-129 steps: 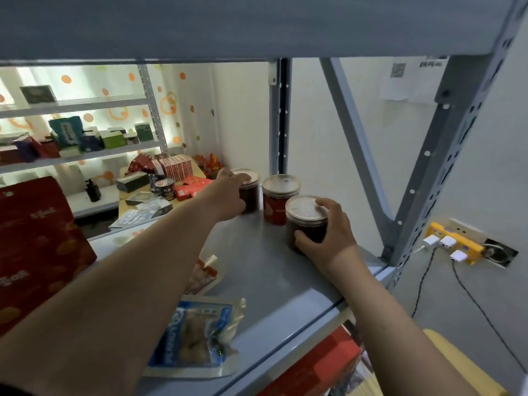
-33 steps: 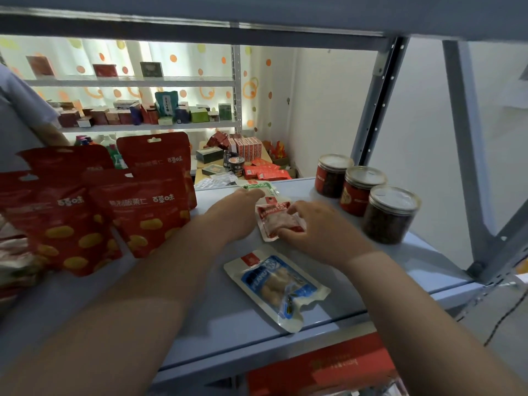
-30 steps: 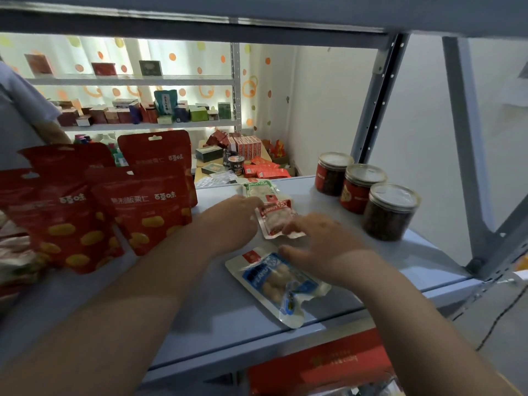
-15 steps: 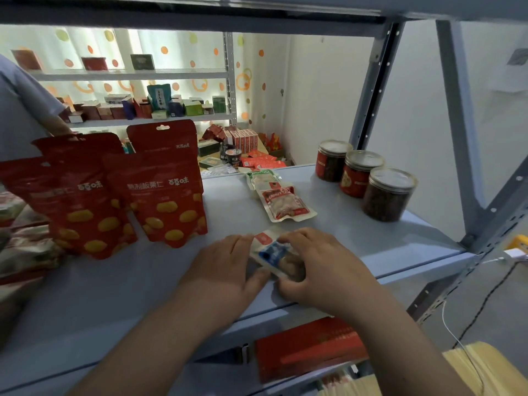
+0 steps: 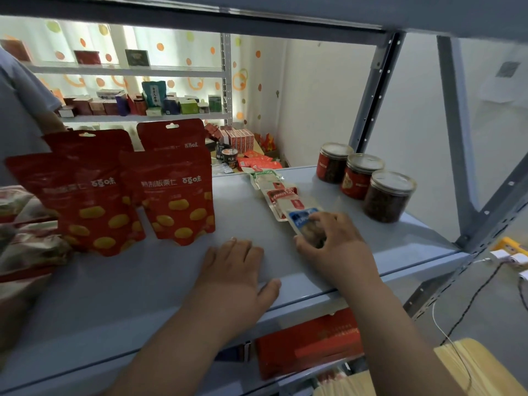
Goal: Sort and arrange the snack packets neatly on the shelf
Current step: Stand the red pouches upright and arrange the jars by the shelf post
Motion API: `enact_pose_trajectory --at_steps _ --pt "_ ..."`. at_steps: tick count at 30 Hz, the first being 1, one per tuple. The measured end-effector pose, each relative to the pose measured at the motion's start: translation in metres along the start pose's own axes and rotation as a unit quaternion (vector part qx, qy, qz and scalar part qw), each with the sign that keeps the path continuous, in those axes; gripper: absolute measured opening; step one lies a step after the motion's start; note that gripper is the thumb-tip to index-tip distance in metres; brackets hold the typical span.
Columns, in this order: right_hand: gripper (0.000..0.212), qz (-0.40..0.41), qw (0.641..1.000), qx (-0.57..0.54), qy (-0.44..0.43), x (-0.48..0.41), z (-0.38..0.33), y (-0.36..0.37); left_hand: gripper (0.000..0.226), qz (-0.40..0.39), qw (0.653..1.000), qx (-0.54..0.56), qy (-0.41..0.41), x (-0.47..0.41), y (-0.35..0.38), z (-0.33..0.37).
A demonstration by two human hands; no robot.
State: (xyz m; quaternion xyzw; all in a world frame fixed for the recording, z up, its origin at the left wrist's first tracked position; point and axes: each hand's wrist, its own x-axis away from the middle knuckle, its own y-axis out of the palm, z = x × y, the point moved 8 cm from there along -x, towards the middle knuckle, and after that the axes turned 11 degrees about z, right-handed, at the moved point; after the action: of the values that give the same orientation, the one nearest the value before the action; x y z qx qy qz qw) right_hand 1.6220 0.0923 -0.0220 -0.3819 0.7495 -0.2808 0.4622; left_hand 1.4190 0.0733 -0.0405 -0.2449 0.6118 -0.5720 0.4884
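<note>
Right of centre in the frame, the right hand [image 5: 337, 247] pinches the blue packet [image 5: 300, 218], now moved from the front edge of the shelf [image 5: 143, 281] up against the red packet [image 5: 281, 198] and green packet [image 5: 265, 178], while the left hand [image 5: 234, 272] has let go and lies spread flat, so one row looks nearly formed.

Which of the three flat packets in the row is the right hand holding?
The blue-labelled packet, frontmost; the red-labelled packet and green-labelled packet behind it lie unheld.
</note>
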Motion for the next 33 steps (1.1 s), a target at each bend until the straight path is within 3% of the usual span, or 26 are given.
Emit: enact_pose_trajectory --at_steps 4,10,16,22,28,33 --pt "0.064 0.028 0.994 0.094 -0.057 0.005 -0.008 0.001 0.065 -0.01 1.0 -0.005 0.007 0.0 0.001 0.002" --pt "0.048 0.081 0.991 0.043 -0.093 0.016 -0.017 -0.015 0.061 -0.017 1.0 -0.015 0.012 0.0 0.0 0.006" --pt "0.047 0.056 0.997 -0.026 -0.055 0.016 -0.012 -0.017 0.063 -0.019 0.999 -0.023 0.027 -0.001 0.003 0.007" --pt "0.034 0.049 0.998 -0.014 -0.047 0.014 -0.01 -0.016 0.06 -0.013 1.0 -0.014 0.024 -0.001 0.0 0.007" --pt "0.041 0.029 0.997 -0.066 -0.042 0.019 -0.009 -0.029 0.059 0.004 1.0 0.005 -0.011 -0.004 -0.012 0.01" --pt "0.049 -0.016 0.993 -0.029 -0.117 0.029 0.006 -0.053 0.059 0.028 1.0 -0.001 -0.002 -0.018 -0.023 0.045"
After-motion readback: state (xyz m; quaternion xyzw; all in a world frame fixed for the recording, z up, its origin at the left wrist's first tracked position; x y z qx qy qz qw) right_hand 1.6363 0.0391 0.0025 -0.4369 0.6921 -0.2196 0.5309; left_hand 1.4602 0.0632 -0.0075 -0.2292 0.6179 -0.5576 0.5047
